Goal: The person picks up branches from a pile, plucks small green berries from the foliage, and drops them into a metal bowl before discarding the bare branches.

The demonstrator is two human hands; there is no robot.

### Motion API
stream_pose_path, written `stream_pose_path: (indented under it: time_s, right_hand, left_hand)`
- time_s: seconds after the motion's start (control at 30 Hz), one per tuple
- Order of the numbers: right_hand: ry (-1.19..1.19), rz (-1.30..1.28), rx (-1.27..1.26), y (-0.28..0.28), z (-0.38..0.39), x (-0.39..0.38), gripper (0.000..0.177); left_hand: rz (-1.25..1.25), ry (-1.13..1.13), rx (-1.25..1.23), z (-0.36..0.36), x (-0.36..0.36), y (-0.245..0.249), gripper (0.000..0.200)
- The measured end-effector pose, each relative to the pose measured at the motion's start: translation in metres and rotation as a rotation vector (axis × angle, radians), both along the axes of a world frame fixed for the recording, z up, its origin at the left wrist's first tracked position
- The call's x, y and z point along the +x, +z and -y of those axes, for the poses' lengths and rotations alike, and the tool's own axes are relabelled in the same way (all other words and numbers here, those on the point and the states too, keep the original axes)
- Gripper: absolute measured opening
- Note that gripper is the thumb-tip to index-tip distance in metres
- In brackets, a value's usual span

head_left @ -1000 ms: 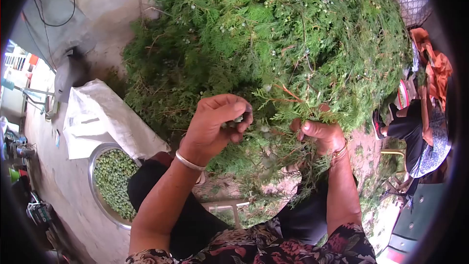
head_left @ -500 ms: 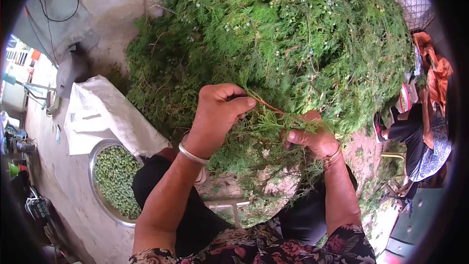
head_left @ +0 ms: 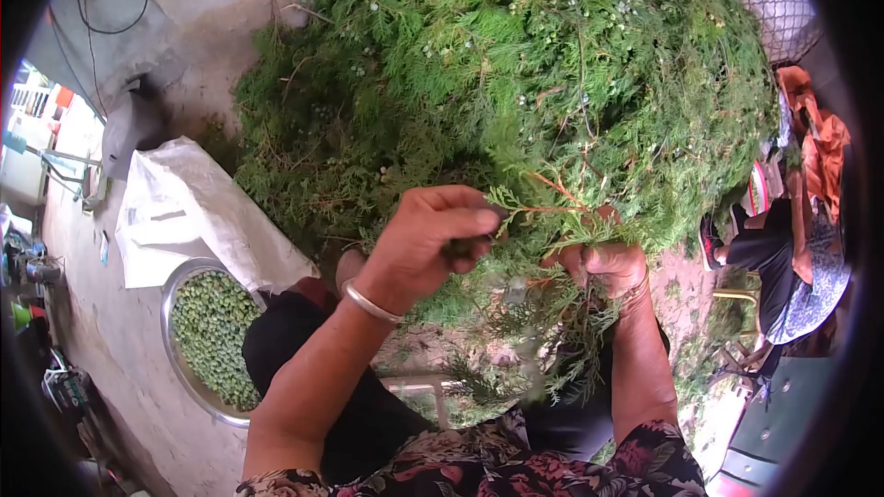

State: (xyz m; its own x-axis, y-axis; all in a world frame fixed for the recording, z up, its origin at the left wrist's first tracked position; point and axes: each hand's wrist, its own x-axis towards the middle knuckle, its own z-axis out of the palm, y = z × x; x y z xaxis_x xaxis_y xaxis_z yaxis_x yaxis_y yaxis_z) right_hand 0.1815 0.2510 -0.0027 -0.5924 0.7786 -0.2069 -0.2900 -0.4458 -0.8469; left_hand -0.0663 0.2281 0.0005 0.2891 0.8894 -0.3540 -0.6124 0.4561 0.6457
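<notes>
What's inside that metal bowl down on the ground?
Small round green berries fill the metal bowl nearly to its rim. They cover its bottom, and the person's dark-clad knee hides its right edge.

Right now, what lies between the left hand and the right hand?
In the head view, a green sprig with a reddish stem bridges them: the right hand grips its base, the left hand pinches near its tip.
</notes>
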Motion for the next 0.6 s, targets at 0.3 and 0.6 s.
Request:
stream_pose_path:
  time_s: [0.3, 0.6]
  right_hand:
    - [0.094, 0.085, -0.004, 0.0, -0.002, -0.017, 0.041]
    - [0.08, 0.385, 0.054, 0.012, 0.0, -0.037, 0.039]
  left_hand:
    - [0.022, -0.019, 0.194, 0.003, 0.015, 0.008, 0.019]
    - [-0.2, 0.182, 0.022, -0.003, 0.001, 0.003, 0.008]
